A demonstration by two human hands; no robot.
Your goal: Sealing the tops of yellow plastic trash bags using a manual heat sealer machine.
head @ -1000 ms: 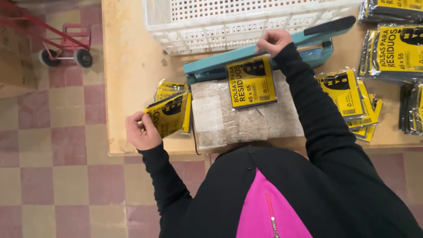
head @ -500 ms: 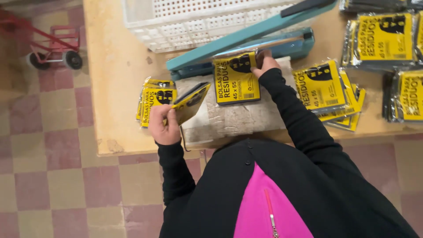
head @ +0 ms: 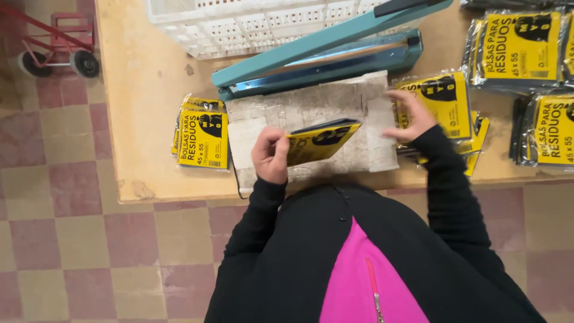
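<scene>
Hold the yellow packet [head: 320,142] level over the grey pad [head: 311,128], just in front of the teal sealer [head: 323,57], and keep its open edge straight and flat, toward the sealer, whose lid stands raised. The left hand [head: 271,155] is clamped on the packet's near end, fingers curled. The right hand [head: 408,115] is spread open, fingertips touching the packet stack [head: 445,98] right of the pad.

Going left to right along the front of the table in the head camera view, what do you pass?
Stack of yellow-and-black plastic packets → left hand → yellow-and-black packet it holds → right hand → pile of yellow packets by the right hand → yellow packet at the right edge.
</scene>
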